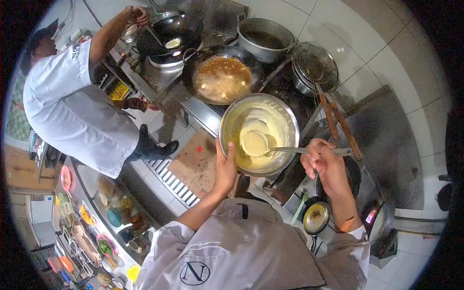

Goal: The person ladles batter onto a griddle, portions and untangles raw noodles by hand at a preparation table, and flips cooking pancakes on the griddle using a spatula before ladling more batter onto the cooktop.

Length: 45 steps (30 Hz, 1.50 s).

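My left hand (225, 166) grips the near rim of a steel bowl (289, 116) that holds pale yellow batter (273, 126). My right hand (325, 162) is closed on the long handle of a metal ladle (255, 143), whose cup sits in the batter, full of it. The bowl hangs just in front of a black wok (222, 77) of bubbling orange-brown oil on the stove.
A steel pot (265, 36) and a wire strainer (315, 63) stand behind the wok. Two wooden handles (338, 123) lie to the right. A co-worker in white (72, 106) works another wok (169, 41) at left. A counter (96, 217) of small dishes runs along the lower left.
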Each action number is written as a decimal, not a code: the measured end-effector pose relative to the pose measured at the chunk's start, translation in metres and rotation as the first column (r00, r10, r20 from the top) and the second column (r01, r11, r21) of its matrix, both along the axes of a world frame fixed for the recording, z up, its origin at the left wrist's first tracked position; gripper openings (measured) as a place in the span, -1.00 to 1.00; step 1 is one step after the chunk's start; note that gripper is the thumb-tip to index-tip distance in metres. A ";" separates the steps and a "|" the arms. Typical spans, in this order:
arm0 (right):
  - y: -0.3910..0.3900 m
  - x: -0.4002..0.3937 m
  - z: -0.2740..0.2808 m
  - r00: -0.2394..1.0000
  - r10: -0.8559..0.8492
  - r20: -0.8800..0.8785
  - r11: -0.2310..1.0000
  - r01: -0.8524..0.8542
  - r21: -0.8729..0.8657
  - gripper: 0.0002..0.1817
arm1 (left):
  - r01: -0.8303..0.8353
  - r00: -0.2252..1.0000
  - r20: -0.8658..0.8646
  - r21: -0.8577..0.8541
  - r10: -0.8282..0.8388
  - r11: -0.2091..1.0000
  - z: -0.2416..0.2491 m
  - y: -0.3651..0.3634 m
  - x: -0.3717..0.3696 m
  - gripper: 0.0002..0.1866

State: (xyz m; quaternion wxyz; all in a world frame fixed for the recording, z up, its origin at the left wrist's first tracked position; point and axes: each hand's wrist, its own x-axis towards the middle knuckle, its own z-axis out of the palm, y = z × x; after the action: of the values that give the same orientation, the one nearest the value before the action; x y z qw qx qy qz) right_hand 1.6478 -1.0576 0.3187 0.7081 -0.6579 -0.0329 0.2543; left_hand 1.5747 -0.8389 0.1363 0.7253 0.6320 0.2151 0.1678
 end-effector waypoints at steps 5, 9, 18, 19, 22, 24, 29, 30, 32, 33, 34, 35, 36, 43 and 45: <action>0.003 0.009 -0.002 1.000 0.007 -0.002 0.999 -0.007 -0.038 -0.67 | -0.018 0.995 -0.102 -0.083 0.010 0.996 -0.016 0.001 0.003 -0.41; -0.006 0.020 0.033 0.995 0.017 0.095 0.996 -0.009 -0.084 -0.65 | -0.017 0.998 -0.060 -0.164 0.008 0.986 -0.020 -0.001 0.009 -0.44; -0.009 0.036 0.028 0.990 0.022 0.143 0.999 -0.016 -0.047 -0.61 | -0.022 0.999 -0.035 -0.145 0.017 0.989 -0.037 0.001 0.016 -0.49; -0.009 0.039 0.011 0.996 0.000 0.087 0.996 0.008 -0.092 -0.64 | -0.019 0.999 -0.031 -0.143 0.015 0.990 -0.033 0.001 0.017 -0.49; -0.002 0.040 -0.025 0.995 0.030 0.096 0.990 -0.016 -0.143 -0.65 | -0.019 0.996 -0.085 -0.190 0.003 0.982 -0.030 0.001 0.019 -0.50; -0.001 0.049 -0.037 0.996 0.058 0.071 0.991 -0.048 -0.123 -0.65 | -0.020 0.999 -0.048 -0.182 0.012 0.983 -0.039 0.001 0.022 -0.51; -0.008 0.069 -0.029 0.994 0.079 0.079 0.992 -0.070 -0.105 -0.67 | 0.027 0.998 -0.045 -0.157 -0.035 0.987 -0.052 0.005 0.023 -0.48; -0.008 0.071 -0.020 0.993 0.072 0.096 0.994 -0.063 -0.092 -0.66 | 0.031 0.999 -0.039 -0.167 -0.038 0.986 -0.054 0.005 0.024 -0.46; -0.008 0.074 -0.004 0.992 0.061 0.113 0.996 -0.052 -0.079 -0.65 | 0.038 0.996 -0.077 -0.184 -0.053 0.982 -0.052 0.006 0.026 -0.45; -0.008 0.075 0.004 0.986 0.095 0.137 0.992 -0.083 -0.097 -0.64 | 0.037 0.991 -0.118 -0.203 -0.062 0.979 -0.044 0.005 0.027 -0.44; -0.008 0.076 0.007 0.979 0.131 0.159 0.987 -0.113 -0.115 -0.63 | 0.038 0.991 -0.119 -0.202 -0.063 0.979 -0.036 0.003 0.028 -0.44; -0.009 0.077 0.007 0.974 0.154 0.165 0.984 -0.136 -0.120 -0.61 | 0.010 0.988 -0.150 -0.211 -0.043 0.977 -0.028 0.000 0.030 -0.43; -0.009 0.078 0.004 0.974 0.154 0.167 0.984 -0.135 -0.119 -0.61 | -0.017 0.983 -0.180 -0.219 -0.023 0.975 -0.021 -0.002 0.033 -0.41; -0.004 0.088 -0.034 0.971 0.202 0.125 0.973 -0.184 -0.141 -0.58 | 0.032 0.993 -0.107 -0.201 -0.055 0.979 -0.033 0.001 0.046 -0.41; -0.005 0.092 -0.030 0.977 0.176 0.124 0.980 -0.162 -0.118 -0.58 | 0.019 0.988 -0.149 -0.214 -0.051 0.977 -0.034 0.002 0.051 -0.43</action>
State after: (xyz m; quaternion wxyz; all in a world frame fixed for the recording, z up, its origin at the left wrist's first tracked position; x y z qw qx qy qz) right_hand 1.7395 -1.0629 0.2887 0.6438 -0.7053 -0.1224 0.2704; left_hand 1.6255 -0.8371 0.1021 0.7727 0.5659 0.2757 0.0820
